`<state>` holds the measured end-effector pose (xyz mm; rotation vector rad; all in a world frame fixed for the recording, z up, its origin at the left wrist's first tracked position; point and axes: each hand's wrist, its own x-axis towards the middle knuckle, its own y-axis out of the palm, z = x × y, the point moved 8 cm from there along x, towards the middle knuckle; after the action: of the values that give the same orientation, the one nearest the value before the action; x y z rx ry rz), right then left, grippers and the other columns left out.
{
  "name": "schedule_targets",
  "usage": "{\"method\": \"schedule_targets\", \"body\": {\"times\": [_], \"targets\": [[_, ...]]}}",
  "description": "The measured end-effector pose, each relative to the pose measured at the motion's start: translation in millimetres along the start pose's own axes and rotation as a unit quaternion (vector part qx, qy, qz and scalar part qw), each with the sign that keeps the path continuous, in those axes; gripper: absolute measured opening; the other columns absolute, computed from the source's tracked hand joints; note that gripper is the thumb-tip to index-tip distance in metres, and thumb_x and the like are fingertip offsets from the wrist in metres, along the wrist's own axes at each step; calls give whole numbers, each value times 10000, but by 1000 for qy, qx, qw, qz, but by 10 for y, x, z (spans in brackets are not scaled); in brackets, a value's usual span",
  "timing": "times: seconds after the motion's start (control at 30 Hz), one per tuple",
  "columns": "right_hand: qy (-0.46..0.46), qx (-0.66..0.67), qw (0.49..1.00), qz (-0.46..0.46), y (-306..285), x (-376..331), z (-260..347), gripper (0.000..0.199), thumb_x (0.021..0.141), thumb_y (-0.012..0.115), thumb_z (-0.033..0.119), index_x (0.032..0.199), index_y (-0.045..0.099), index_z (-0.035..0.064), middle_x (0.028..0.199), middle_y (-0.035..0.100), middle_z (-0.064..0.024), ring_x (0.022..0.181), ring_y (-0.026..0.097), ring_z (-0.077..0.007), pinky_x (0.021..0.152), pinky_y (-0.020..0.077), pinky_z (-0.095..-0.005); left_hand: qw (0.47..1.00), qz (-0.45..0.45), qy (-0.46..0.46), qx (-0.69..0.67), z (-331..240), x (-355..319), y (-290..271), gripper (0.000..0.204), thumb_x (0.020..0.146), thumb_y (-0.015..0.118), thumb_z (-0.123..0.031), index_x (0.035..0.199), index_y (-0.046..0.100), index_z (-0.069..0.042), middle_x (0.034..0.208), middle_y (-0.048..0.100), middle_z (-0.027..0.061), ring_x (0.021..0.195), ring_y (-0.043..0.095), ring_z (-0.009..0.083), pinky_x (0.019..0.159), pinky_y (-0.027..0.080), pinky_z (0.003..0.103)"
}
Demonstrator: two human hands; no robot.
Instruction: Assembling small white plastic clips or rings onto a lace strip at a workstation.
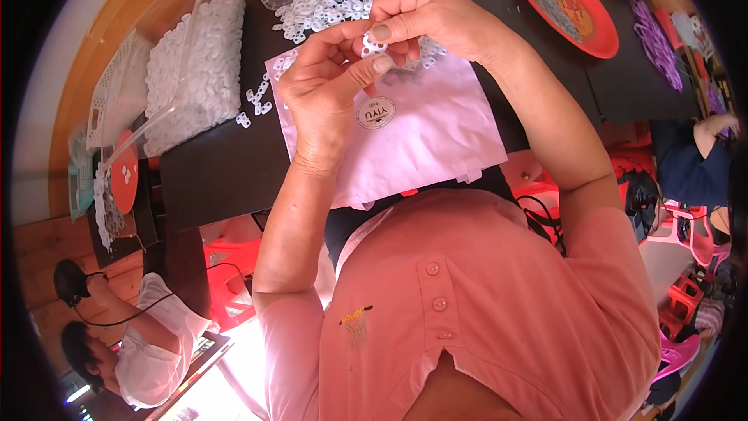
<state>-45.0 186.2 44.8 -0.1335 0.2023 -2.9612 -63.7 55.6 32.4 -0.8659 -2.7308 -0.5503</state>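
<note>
Both hands raised over the pale pink sheet (436, 136) on the dark tabletop (210, 171): left hand (327, 86) and right hand (425, 19) pinch one small white plastic piece (372, 47) between fingertips. Behind them, loose white pieces (343, 0) lie heaped; red plate (600, 31) far right.

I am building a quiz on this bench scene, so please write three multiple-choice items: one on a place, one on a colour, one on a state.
1. Where does the red plate sit?
A. at the dark table's far right
B. on the person's lap
C. under the pale sheet

2. What colour are the small plastic rings heaped on the table?
A. black
B. white
C. green

3. What are the hands doing?
A. resting flat on the table
B. both pinching one small white piece
C. lifting the clear bin

Answers: 1 A, the plate lies at the upper right of the tabletop. 2 B, the heap is white. 3 B, the left hand and right hand meet on the piece above the pale sheet.
</note>
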Motion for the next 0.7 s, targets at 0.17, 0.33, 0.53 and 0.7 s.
{"method": "schedule_targets", "body": {"times": [0.17,0.33,0.53,0.7], "targets": [[15,-8,1000,14,-6,-16,-36,249,864,667,264,756,653,41,619,570,1,567,549,-82,524,429,-218,999,8,-8,51,-4,-18,12,293,778,728,58,1054,633,31,833,631,46,709,606,92,542,475,198],[18,-17,999,24,35,-52,-21,242,888,653,264,851,648,25,658,606,2,606,590,-78,547,445,-209,997,-4,33,71,-53,-29,1,289,777,743,38,1045,634,27,803,621,35,689,601,86,564,483,199],[14,-9,1000,22,22,-58,-7,227,861,657,259,773,659,50,616,577,4,580,568,-84,542,439,-216,971,8,122,205,-132,-54,54,294,746,776,19,1010,646,0,781,613,9,653,563,68,617,484,208],[35,14,999,20,61,-92,8,212,850,662,232,793,658,27,618,591,-13,547,582,-98,506,433,-213,962,2,166,219,-184,-87,57,285,724,797,-1,965,646,-10,762,602,4,639,544,66,594,465,202]]}}
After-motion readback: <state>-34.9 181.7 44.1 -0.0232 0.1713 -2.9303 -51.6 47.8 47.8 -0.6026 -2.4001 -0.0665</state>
